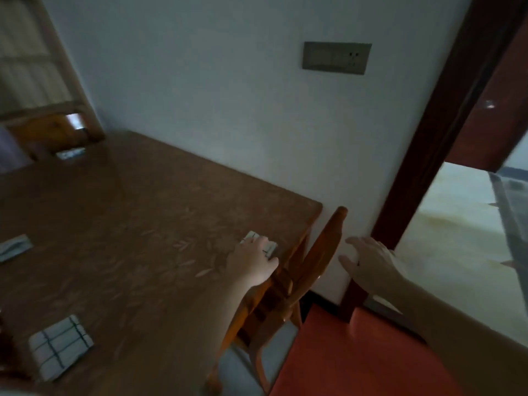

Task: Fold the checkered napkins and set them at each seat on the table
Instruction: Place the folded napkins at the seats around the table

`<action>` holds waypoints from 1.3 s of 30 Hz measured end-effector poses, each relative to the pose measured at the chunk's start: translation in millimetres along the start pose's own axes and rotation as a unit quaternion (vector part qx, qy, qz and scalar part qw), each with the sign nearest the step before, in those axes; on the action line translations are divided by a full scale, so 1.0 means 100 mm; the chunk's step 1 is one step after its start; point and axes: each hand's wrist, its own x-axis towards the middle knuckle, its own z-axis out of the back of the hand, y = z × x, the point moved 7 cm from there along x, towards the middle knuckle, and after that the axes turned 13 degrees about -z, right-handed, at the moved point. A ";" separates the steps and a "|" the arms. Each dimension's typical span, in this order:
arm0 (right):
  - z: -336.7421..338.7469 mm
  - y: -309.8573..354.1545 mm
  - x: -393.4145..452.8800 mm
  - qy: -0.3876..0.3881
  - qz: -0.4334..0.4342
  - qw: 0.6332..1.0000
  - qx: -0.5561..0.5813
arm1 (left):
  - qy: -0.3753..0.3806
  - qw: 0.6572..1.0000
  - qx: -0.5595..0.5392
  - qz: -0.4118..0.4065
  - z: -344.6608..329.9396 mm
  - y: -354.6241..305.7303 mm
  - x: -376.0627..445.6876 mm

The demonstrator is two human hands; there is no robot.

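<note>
We see the left hand (253, 260) laid palm-down on a folded checkered napkin (261, 243) near the table's (120, 212) right edge, just in front of a wooden chair (317, 252) tucked against it. The fingers lie fairly flat over the cloth; whether they pinch it, we cannot tell. The right hand (368, 260) hovers off the table, beyond the chair's back, fingers spread and relaxed, holding nothing.

We count three more folded napkins on the brown, leaf-patterned tabletop: one at the near left (61, 345), lying flat with its dark grid lines showing; one at the left edge (14, 248); one at the far end (71, 153) before another chair (54, 132). All are well apart.

On the white wall, a switch-and-socket plate (337, 58). To the right, a dark door frame (434, 144).
</note>
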 end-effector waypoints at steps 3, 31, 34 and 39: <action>-0.02 0.02 0.46 0.036 0.062 0.997 0.003 | -0.030 0.997 0.001 0.070 -0.03 -0.06 0.12; -2.23 1.33 2.06 0.363 0.276 0.890 0.007 | -0.198 0.807 -0.258 0.494 -1.36 0.97 0.75; -2.39 1.39 2.17 0.392 0.231 0.889 0.048 | -0.235 0.773 -0.257 0.530 -1.41 1.01 0.77; -2.54 1.44 2.19 0.417 0.199 0.882 0.092 | -0.265 0.758 -0.251 0.541 -1.46 0.98 0.77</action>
